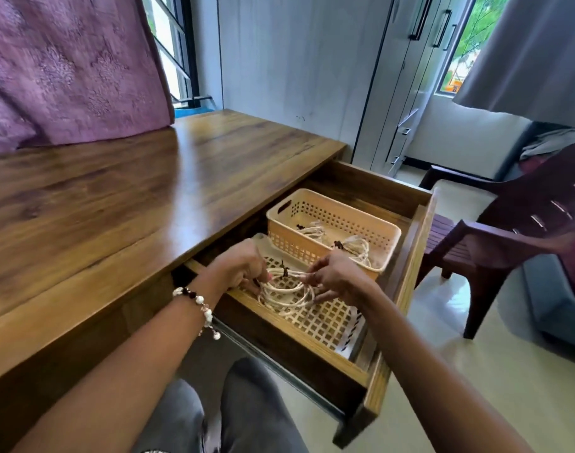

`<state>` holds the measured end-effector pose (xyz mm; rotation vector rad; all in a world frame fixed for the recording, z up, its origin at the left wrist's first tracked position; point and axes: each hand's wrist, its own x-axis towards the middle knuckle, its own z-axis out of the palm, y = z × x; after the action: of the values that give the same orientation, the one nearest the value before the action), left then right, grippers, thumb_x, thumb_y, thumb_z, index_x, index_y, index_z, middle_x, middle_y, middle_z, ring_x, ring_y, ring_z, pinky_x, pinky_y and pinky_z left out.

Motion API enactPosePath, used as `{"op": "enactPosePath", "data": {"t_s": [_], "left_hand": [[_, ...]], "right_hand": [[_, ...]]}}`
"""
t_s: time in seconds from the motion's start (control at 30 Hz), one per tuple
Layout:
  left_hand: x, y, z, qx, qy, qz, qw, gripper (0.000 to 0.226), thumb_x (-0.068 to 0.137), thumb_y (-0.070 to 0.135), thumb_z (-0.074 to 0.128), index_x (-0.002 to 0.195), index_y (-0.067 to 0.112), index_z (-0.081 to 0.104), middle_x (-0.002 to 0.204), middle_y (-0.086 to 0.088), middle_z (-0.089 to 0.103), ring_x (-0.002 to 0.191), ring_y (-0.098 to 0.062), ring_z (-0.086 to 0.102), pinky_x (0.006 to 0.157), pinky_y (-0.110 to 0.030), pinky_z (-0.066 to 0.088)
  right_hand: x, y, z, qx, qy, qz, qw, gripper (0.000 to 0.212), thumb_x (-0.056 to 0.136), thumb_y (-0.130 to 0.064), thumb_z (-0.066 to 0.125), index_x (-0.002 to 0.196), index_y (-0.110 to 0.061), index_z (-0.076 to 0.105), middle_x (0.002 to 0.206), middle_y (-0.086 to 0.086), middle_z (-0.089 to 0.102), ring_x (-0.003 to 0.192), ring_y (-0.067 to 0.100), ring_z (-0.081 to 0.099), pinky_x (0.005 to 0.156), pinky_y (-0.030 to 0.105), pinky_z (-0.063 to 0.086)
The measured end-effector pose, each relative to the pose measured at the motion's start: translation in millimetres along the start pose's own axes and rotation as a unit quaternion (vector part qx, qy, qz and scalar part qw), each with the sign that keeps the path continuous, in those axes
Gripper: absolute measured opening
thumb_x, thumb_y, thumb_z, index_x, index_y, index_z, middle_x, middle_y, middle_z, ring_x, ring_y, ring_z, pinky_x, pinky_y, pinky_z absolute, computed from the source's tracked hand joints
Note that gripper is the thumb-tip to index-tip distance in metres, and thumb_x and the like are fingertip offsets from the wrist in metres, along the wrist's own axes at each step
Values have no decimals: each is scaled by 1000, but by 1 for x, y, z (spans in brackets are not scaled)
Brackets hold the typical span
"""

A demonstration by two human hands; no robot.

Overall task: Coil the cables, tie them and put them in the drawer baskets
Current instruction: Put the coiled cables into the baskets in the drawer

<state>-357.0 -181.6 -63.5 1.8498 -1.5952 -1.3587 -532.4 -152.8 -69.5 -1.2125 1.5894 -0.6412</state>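
- Coiled cream-white cable (pixel 287 294) with a dark tie on its far side, held low over the pale flat lattice basket (pixel 325 317) at the near end of the open wooden drawer (pixel 400 289).
- Left hand (pixel 243 268) curled round the coil's left side; right hand (pixel 336 277) pinching its right side, fingers bent onto the strands.
- Two more tied cream coils (pixel 338 243) already lying in the taller peach perforated plastic basket (pixel 331 223) at the drawer's far end.
- Judged near the end: this coil looks tied and only needs releasing into the near basket; no loose cable visible elsewhere.
- Glossy brown wooden desk (pixel 116 197) carrying the drawer at its right front edge; purple textured curtain (pixel 67 60) over the far left corner.
- Beyond: grey wardrobe (pixel 410 76), window, dark plastic chair (pixel 515 230), pale floor.
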Motion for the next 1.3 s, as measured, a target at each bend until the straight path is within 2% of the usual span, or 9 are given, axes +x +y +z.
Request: {"op": "enactPosePath", "data": {"t_s": [0.07,0.23,0.37,0.5,0.57,0.67,0.87,1.17,1.3], "left_hand": [[1,0,4,45,9,16,999,31,81,-9,64,109,1,57,85,-11,62,71,-20,64,47,-27,53],[1,-2,7,113,57,68,990,19,83,11,70,98,12,59,87,-2,63,75,-13,64,54,-25,53],[3,-4,10,149,172,153,962,11,84,24,70,92,17,66,87,2,65,77,-12,63,67,-31,56],[3,-4,21,166,239,230,929,16,88,25,66,99,14,70,92,-3,70,81,-17,66,71,-37,59],[2,-3,25,161,244,245,924,17,88,24,66,100,13,69,94,-4,70,81,-17,66,72,-37,59],[3,-1,29,151,236,276,919,18,89,21,65,103,11,69,97,-6,70,80,-14,65,71,-30,58],[11,7,27,151,230,334,901,17,89,17,64,100,7,70,92,-7,72,73,-9,63,60,-13,49],[20,9,-4,250,343,349,835,16,89,17,61,98,8,72,89,-10,70,86,-22,62,71,-25,50],[14,5,-34,318,365,233,843,40,88,38,61,122,18,59,121,-10,61,115,-30,51,94,-45,43]], "right_hand": [[1,3,2,-29,2,-3,1000,13,87,-5,63,98,1,63,93,13,69,78,23,71,64,34,60],[-7,3,-6,-82,68,-58,993,12,86,-13,65,95,-5,63,89,9,68,71,19,67,62,31,59],[-20,13,-24,-70,333,-199,919,13,87,-13,64,99,-6,66,93,8,69,76,17,66,67,29,58],[-26,38,-44,-97,550,-93,825,32,85,-18,66,116,-15,61,114,9,64,109,30,55,90,44,45],[-27,49,-49,-16,513,-39,857,45,88,-18,62,132,-14,49,128,13,56,117,32,51,93,43,45],[-27,58,-52,114,431,-18,895,35,95,-19,52,128,-7,51,123,12,59,101,23,56,75,25,42],[-20,56,-46,176,414,-40,892,24,97,-21,46,110,-6,59,96,2,59,77,11,53,51,19,35],[24,19,-5,209,394,-36,894,20,98,-23,44,106,-9,56,94,3,59,69,6,52,50,20,36],[55,0,22,206,388,-40,898,22,98,-29,44,107,-9,51,98,4,57,78,15,54,56,24,40]]}}
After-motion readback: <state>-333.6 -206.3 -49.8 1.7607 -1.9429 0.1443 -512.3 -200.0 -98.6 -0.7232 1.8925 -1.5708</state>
